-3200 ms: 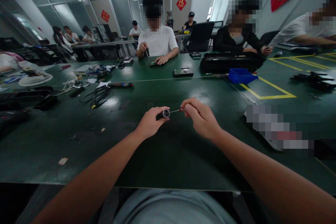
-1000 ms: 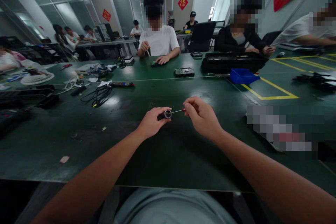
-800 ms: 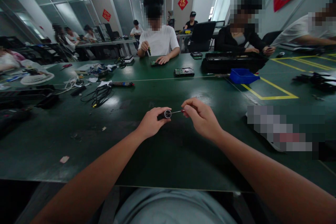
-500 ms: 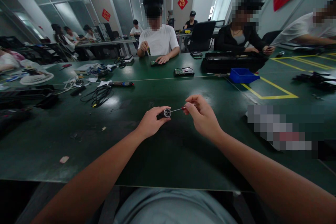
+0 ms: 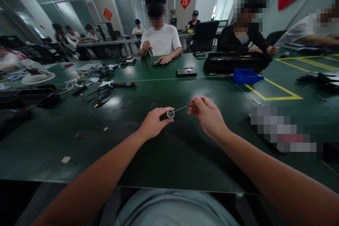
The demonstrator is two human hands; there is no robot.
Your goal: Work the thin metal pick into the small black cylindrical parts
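Since a moment ago, the right hand [image 5: 209,116] has tipped its small screwdriver [image 5: 182,107] up a little. Its fingers pinch the red handle. The left hand [image 5: 153,123] grips a small round metal part [image 5: 170,114] just above the green table [image 5: 159,155], near the middle. It looks like a screw is being turned; next, keep the tip steady.

Left hand [image 5: 152,125] and right hand [image 5: 208,116] forward, fingers pinched, arms outstretched.
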